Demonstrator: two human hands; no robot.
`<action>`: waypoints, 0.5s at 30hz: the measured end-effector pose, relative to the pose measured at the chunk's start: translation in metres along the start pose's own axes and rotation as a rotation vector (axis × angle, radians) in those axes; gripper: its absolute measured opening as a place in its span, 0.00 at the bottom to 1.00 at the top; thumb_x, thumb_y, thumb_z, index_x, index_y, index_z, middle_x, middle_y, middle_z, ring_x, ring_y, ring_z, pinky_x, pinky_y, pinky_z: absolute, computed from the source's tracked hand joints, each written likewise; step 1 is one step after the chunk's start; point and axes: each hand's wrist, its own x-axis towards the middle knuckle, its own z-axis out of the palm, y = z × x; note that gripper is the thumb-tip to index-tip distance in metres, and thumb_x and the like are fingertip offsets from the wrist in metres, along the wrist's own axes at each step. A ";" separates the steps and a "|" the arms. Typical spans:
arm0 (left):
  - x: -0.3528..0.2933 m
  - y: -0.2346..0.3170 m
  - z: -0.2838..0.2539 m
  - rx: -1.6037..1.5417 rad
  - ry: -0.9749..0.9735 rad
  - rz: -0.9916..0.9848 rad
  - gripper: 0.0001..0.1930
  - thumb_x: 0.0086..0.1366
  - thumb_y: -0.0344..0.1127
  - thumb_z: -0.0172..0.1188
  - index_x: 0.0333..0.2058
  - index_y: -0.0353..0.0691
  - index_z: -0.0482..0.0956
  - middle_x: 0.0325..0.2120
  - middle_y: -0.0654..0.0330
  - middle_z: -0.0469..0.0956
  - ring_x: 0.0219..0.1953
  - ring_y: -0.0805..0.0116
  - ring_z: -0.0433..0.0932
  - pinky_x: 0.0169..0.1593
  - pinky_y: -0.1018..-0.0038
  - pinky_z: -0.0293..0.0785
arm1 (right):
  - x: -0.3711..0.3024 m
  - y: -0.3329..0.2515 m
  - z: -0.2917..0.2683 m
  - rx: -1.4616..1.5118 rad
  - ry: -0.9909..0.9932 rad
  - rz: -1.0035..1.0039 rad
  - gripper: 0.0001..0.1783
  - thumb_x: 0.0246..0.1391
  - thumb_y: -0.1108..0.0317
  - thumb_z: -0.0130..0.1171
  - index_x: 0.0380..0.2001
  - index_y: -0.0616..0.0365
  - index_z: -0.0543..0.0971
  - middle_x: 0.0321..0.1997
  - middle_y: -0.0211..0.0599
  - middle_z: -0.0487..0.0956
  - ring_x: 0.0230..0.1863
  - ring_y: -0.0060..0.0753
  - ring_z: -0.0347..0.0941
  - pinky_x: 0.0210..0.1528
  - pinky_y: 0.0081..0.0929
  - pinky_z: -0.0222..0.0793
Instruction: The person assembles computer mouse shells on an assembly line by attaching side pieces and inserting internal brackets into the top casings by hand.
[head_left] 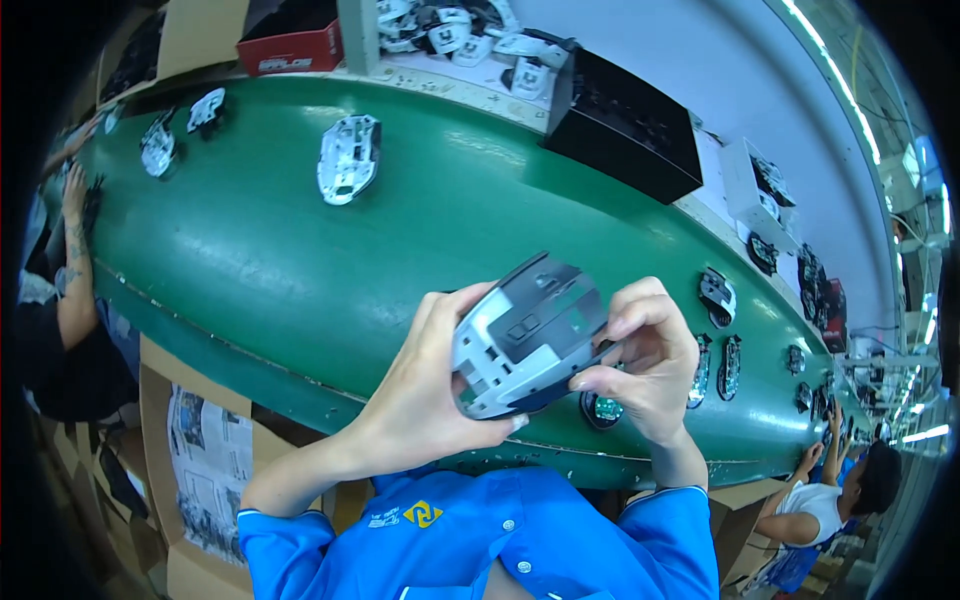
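As hands [425,375] [655,370] grip it, the casing [535,335] sits between.

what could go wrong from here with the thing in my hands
The grey and white shell is gripped by the left hand near the front edge of the green table; a slip might drop it. The right hand could knock the part with a green circuit board lying near that edge.

The green tabletop [240,260] has a ledge [470,95] along its far edge, a pale wall [690,60] behind; strip lights [836,70] beyond its right end.
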 end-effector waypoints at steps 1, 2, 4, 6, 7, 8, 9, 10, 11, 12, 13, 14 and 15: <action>-0.001 -0.001 0.001 -0.004 0.014 0.022 0.47 0.40 0.30 0.71 0.58 0.33 0.51 0.47 0.49 0.58 0.51 0.56 0.64 0.49 0.69 0.70 | 0.001 -0.003 0.000 0.027 -0.006 0.025 0.22 0.32 0.84 0.70 0.32 0.63 0.71 0.38 0.37 0.65 0.37 0.24 0.70 0.35 0.20 0.81; 0.000 0.000 0.002 -0.006 0.002 0.029 0.47 0.40 0.30 0.71 0.58 0.33 0.51 0.47 0.49 0.58 0.51 0.56 0.64 0.49 0.69 0.70 | 0.001 -0.002 -0.002 -0.001 -0.009 0.029 0.22 0.33 0.82 0.70 0.32 0.62 0.70 0.39 0.35 0.65 0.37 0.23 0.70 0.33 0.19 0.80; 0.001 0.003 0.001 0.026 -0.005 0.023 0.47 0.40 0.29 0.71 0.57 0.33 0.52 0.47 0.49 0.58 0.50 0.57 0.64 0.49 0.69 0.70 | 0.001 -0.006 -0.009 -0.115 -0.067 0.002 0.22 0.33 0.81 0.71 0.32 0.61 0.70 0.40 0.34 0.65 0.37 0.22 0.69 0.33 0.18 0.79; 0.001 0.006 0.002 0.113 -0.037 0.053 0.46 0.40 0.29 0.71 0.57 0.33 0.53 0.47 0.49 0.58 0.50 0.57 0.65 0.48 0.70 0.70 | 0.002 -0.006 -0.013 -0.224 -0.134 -0.022 0.22 0.33 0.79 0.72 0.32 0.60 0.70 0.41 0.33 0.65 0.38 0.21 0.69 0.32 0.17 0.78; 0.001 0.005 0.004 0.104 -0.009 0.079 0.46 0.40 0.29 0.71 0.57 0.33 0.53 0.47 0.49 0.59 0.50 0.57 0.65 0.48 0.69 0.70 | 0.002 -0.003 -0.014 -0.195 -0.144 -0.009 0.25 0.32 0.78 0.73 0.34 0.59 0.70 0.41 0.33 0.65 0.38 0.21 0.69 0.31 0.16 0.78; 0.000 0.004 0.005 0.096 0.019 0.103 0.46 0.39 0.30 0.71 0.57 0.33 0.53 0.46 0.49 0.60 0.50 0.56 0.65 0.48 0.68 0.70 | 0.002 -0.002 -0.015 -0.166 -0.156 0.005 0.27 0.32 0.77 0.74 0.36 0.58 0.69 0.41 0.32 0.65 0.39 0.20 0.68 0.31 0.15 0.77; 0.000 0.003 0.005 0.098 0.019 0.103 0.46 0.39 0.30 0.71 0.57 0.33 0.53 0.46 0.49 0.60 0.50 0.56 0.65 0.48 0.68 0.70 | 0.003 -0.001 -0.014 -0.164 -0.156 0.004 0.27 0.32 0.77 0.74 0.36 0.58 0.69 0.41 0.32 0.65 0.39 0.20 0.68 0.31 0.15 0.77; -0.001 0.001 0.005 0.116 0.027 0.118 0.46 0.39 0.31 0.71 0.57 0.33 0.54 0.45 0.49 0.61 0.49 0.56 0.66 0.48 0.68 0.69 | 0.004 0.000 -0.011 -0.040 -0.110 0.099 0.31 0.30 0.75 0.74 0.40 0.57 0.68 0.42 0.32 0.65 0.41 0.21 0.68 0.32 0.16 0.76; -0.001 0.000 0.005 0.135 0.036 0.133 0.46 0.39 0.32 0.72 0.56 0.33 0.55 0.45 0.49 0.63 0.48 0.55 0.67 0.48 0.67 0.69 | 0.006 0.001 -0.009 0.084 -0.064 0.194 0.36 0.29 0.74 0.75 0.44 0.57 0.67 0.42 0.33 0.65 0.44 0.22 0.68 0.34 0.17 0.76; -0.001 0.002 0.004 0.134 0.036 0.131 0.46 0.39 0.32 0.72 0.56 0.33 0.55 0.45 0.49 0.63 0.48 0.55 0.67 0.48 0.67 0.69 | 0.007 0.002 -0.017 -0.005 -0.143 0.298 0.49 0.29 0.73 0.76 0.56 0.57 0.60 0.51 0.38 0.66 0.52 0.28 0.66 0.44 0.25 0.73; 0.001 0.005 0.002 0.167 0.009 0.147 0.45 0.38 0.33 0.72 0.56 0.33 0.57 0.44 0.49 0.64 0.47 0.55 0.68 0.48 0.67 0.69 | 0.011 0.004 -0.018 0.116 -0.207 0.319 0.53 0.28 0.70 0.76 0.59 0.57 0.57 0.55 0.41 0.64 0.55 0.31 0.64 0.49 0.29 0.70; 0.002 0.009 0.001 0.201 -0.018 0.162 0.45 0.38 0.34 0.73 0.55 0.33 0.59 0.43 0.49 0.65 0.47 0.54 0.70 0.48 0.66 0.69 | 0.016 0.006 -0.019 0.239 -0.270 0.340 0.57 0.28 0.68 0.76 0.62 0.57 0.54 0.60 0.44 0.62 0.58 0.34 0.62 0.53 0.33 0.67; 0.003 0.015 0.003 0.184 0.017 0.191 0.42 0.37 0.36 0.73 0.53 0.32 0.64 0.43 0.49 0.68 0.45 0.54 0.73 0.46 0.66 0.72 | 0.019 0.011 -0.025 0.217 -0.395 0.299 0.61 0.25 0.63 0.78 0.63 0.59 0.53 0.63 0.48 0.61 0.61 0.38 0.61 0.59 0.36 0.62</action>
